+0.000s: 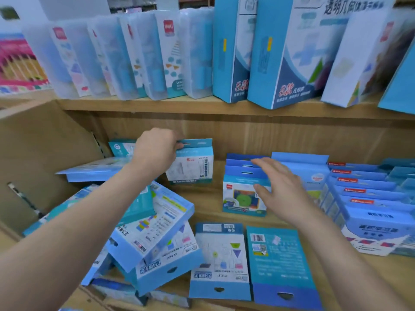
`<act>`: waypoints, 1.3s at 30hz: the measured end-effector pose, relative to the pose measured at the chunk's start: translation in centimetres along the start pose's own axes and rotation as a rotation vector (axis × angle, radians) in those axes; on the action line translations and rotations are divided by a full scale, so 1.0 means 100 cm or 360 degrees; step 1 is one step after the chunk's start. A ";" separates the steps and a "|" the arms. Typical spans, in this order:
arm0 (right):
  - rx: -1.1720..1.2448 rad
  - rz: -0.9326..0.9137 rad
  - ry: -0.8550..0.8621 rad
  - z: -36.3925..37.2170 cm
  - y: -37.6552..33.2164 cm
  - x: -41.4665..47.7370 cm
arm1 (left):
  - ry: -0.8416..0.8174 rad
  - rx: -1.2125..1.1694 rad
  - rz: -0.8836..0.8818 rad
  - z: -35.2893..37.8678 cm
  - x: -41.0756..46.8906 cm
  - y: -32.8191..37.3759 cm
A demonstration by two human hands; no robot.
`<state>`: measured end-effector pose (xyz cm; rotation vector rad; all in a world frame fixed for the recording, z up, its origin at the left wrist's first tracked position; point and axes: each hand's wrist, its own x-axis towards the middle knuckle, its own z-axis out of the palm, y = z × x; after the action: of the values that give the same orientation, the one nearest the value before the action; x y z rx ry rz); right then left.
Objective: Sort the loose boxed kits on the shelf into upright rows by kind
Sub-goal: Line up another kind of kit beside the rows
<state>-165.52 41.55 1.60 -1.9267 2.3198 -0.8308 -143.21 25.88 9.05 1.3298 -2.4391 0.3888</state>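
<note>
- Gripping the hang tab of a white-and-blue boxed kit (193,167), the person's left hand (157,149) holds it upright at the back of the lower shelf (206,207), fingers curled over the tab's top edge.
- The right hand (280,187) hangs with fingers spread and straight, grasping nothing, in front of a short row (242,191) of upright blue kits at mid-shelf; whether it touches them cannot be told.
- A heap of kits (152,232) lies tumbled at the shelf's left front, boxes tilted and overlapping.
- A white-faced kit (220,259) and a teal-backed kit (278,261) lie flat side by side at the front edge, just right of the heap.
- Longer rows (368,198) of blue kits stand packed one behind another on the right.
- On the upper shelf (157,104), clear plastic cases (125,59) lean in a line beside tall blue boxes (280,52).
</note>
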 end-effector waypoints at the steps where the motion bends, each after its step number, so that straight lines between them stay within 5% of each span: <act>1: -0.0074 -0.0018 -0.0038 0.003 0.002 0.005 | -0.0055 0.0014 -0.0003 0.010 0.006 0.001; 13: -0.0417 -0.0198 -0.0237 0.023 0.021 0.036 | -0.0356 -0.0330 -0.0059 0.088 0.035 0.026; 20: -0.0417 -0.0228 -0.0241 0.025 0.024 0.042 | -0.0083 0.0055 0.0051 0.068 0.028 0.036; 24: -0.0357 -0.0163 -0.0115 0.027 0.023 0.037 | -0.0405 0.0281 0.0087 0.066 0.024 0.034; 32: 0.0436 0.0452 0.0378 0.029 0.029 0.005 | -0.0417 0.0400 0.0373 0.078 0.036 0.034; 39: 0.0822 0.0742 0.0210 0.044 0.020 0.000 | -0.0432 0.0258 0.0412 0.080 0.033 0.026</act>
<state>-165.90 40.03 -3.00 -1.1038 2.1803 -1.3456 -148.42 21.63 2.94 1.1971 -2.8744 0.5091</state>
